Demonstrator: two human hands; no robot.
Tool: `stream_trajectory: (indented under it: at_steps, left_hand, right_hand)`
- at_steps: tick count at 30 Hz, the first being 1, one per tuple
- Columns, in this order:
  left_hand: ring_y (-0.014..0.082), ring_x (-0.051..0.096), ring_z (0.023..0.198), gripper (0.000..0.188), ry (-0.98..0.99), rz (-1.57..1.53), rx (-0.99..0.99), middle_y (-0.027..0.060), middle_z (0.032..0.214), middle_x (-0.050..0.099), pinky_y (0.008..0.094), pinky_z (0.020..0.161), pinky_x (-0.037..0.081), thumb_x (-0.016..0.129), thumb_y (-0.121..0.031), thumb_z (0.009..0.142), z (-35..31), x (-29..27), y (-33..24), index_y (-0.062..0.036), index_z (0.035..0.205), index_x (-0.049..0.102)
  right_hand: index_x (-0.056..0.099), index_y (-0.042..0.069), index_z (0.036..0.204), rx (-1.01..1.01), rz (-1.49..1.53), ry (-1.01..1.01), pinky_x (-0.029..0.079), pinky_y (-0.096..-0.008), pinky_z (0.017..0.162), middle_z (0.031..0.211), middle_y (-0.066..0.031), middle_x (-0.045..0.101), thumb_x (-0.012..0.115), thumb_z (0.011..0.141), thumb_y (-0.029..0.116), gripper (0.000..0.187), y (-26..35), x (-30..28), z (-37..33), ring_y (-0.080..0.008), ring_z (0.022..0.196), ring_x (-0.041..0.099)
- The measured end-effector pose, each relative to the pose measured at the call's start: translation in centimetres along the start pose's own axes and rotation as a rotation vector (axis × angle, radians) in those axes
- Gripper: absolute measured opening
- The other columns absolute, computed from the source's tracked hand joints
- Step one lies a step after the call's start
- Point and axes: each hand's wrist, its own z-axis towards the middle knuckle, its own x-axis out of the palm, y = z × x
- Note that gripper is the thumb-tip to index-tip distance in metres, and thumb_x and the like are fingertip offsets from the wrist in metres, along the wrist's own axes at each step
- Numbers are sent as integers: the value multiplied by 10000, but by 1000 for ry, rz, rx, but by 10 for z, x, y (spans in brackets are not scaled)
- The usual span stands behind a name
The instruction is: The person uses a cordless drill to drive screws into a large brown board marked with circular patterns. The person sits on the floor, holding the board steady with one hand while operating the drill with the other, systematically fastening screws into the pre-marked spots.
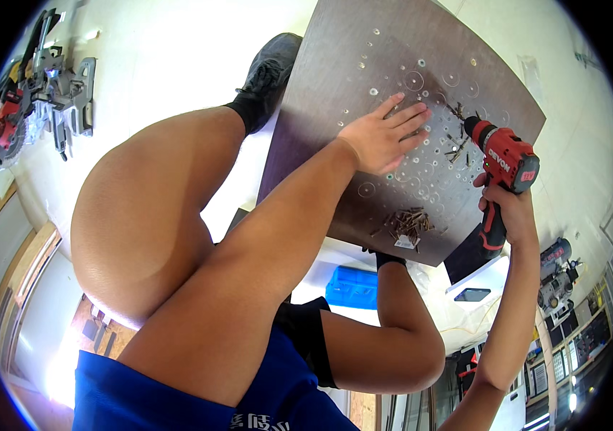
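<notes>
A dark brown board (328, 79) dotted with many drilled holes and pale circles lies in front of me. My left hand (385, 136) rests palm down on it, fingers spread. My right hand (513, 208) grips the handle of a red and black cordless drill (505, 154). The drill points left and away over the board; its tip is close to a few loose screws (457, 147), and I cannot tell whether it touches the board. At the near side of the board lies a heap of brownish screws (408, 223) beside a small white label.
A blue case (352, 287) sits on the floor below the board. To its right, a dark phone (472, 294) lies on a white surface. A red saw (8, 133) stands at the far left, and more tools (556, 276) at the right. My shoe (267, 72) touches the board's left edge.
</notes>
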Motion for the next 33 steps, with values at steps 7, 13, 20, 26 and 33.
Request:
stream_trajectory:
  at_steps: [7, 13, 20, 26, 33]
  left_hand:
    - [285, 234, 1621, 633, 24, 3, -5, 134, 1722, 327, 580, 1314, 151, 629, -384, 938, 0, -1, -1, -147, 1520, 555]
    - [281, 248, 1617, 632, 4, -4, 0, 133, 1720, 333, 582, 1309, 163, 624, -384, 941, 1, -2, -2, -137, 1518, 554]
    - [275, 244, 1617, 612, 14, 27, 0, 130, 1721, 329, 584, 1307, 166, 606, -392, 956, 1, -1, -2, -148, 1515, 558]
    - [272, 244, 1617, 611, 13, 19, 1, 126, 1722, 328, 583, 1309, 165, 600, -389, 958, 1, -2, -2, -147, 1517, 554]
    - [276, 242, 1618, 618, 13, 4, 6, 129, 1724, 325, 583, 1309, 166, 608, -383, 954, 3, -3, -1, -140, 1519, 550]
  right_hand:
    - [651, 21, 1169, 69, 58, 34, 532, -332, 622, 919, -83, 695, 636, 777, 34, 393, -3, -8, 7, -176, 668, 648]
    - [655, 16, 1122, 35, 4, 23, 536, -335, 637, 926, -89, 702, 642, 767, 39, 356, -1, -2, -1, -178, 685, 649]
    - [661, 22, 1036, 54, 0, 24, 532, -331, 627, 847, -73, 673, 655, 750, 42, 287, 6, -5, 0, -178, 651, 641]
    - [671, 12, 1005, 35, 16, 27, 532, -336, 628, 829, -64, 689, 689, 747, 46, 260, 1, -11, -1, -175, 655, 650]
    - [647, 20, 1037, 22, -43, 7, 531, -327, 617, 829, -70, 669, 661, 738, 38, 300, -2, -9, -1, -180, 655, 651]
